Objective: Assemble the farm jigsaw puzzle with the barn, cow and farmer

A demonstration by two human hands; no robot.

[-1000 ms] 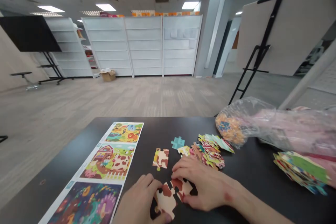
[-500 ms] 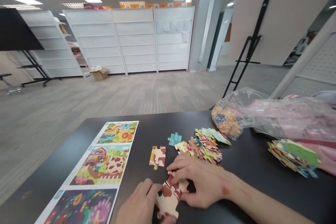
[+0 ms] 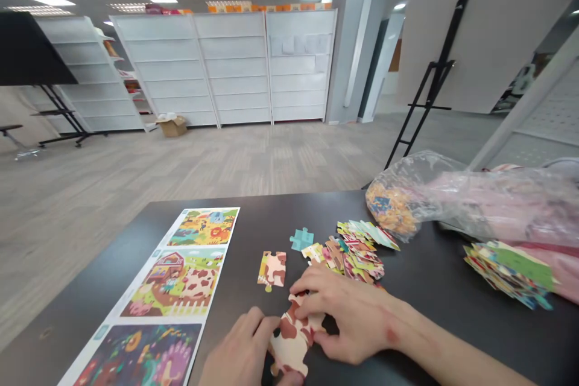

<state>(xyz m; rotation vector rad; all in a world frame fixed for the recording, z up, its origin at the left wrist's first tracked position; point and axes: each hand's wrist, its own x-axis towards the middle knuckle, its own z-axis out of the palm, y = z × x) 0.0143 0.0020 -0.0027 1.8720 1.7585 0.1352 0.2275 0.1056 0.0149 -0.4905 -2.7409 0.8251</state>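
Pinching a brown-patched piece (image 3: 288, 351) at lower centre, the left hand (image 3: 239, 344) abuts the neighbouring piece (image 3: 317, 321) clamped by the right hand (image 3: 346, 316); their earlier gap seems joined.

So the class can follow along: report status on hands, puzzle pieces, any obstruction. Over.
Left hand, right hand gripping brown-patched pieces, edges together. Similar loose piece apart, flat on table. Mixed pile beyond right hand, nothing visibly blocking.
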